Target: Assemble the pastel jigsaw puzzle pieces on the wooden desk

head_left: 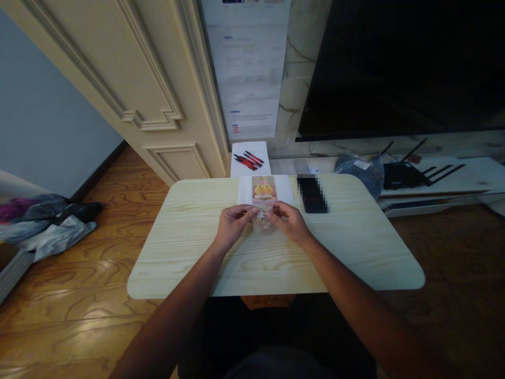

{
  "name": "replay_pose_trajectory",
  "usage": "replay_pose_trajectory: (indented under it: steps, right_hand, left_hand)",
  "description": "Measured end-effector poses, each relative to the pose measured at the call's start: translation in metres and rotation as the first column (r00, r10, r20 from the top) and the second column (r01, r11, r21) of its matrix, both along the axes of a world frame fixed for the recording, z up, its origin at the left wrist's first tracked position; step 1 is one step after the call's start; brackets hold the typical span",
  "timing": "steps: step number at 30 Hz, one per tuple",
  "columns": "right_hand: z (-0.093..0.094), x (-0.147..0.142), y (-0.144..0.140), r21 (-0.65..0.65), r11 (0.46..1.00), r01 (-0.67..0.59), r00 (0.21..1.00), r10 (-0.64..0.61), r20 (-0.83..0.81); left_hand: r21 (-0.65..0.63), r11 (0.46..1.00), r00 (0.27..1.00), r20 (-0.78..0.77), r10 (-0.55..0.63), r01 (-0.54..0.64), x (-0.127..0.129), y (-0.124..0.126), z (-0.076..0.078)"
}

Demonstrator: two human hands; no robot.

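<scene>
Between my two hands is a small clear plastic bag (265, 225) with several pale jigsaw-like pieces in it. My left hand (233, 223) pinches the bag's upper left side between thumb and fingers. On the other side, my right hand (291, 221) grips its upper right in the same way. The bag hangs just above the pale wooden table (189, 237), or rests on it; I cannot tell which. Right behind my fingers lies a picture card (264, 188) showing a yellow figure, on white paper (245, 189).
A black, pixelated flat object (313, 195) lies at the table's back right. Beyond the back edge, several red and black pens (248, 160) rest on a white surface. A router (406, 175) with antennas stands on a low shelf under a large dark screen (406, 68). Plastic bags (59, 226) lie at left.
</scene>
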State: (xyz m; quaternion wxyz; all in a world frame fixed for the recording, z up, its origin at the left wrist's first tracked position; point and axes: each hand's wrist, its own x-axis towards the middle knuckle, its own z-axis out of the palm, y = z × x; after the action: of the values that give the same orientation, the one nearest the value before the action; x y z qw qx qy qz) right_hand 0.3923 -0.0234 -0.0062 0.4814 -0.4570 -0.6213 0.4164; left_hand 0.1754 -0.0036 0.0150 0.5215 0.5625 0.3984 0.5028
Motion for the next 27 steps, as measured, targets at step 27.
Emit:
replay_pose_trajectory:
  steps: [27]
  right_hand:
    - [0.044, 0.027, -0.028, 0.301, 0.952, -0.056, 0.988, 0.009, 0.155]
  left_hand:
    - [0.376, 0.925, 0.987, -0.159, 0.005, 0.056, 0.007, -0.028, 0.032]
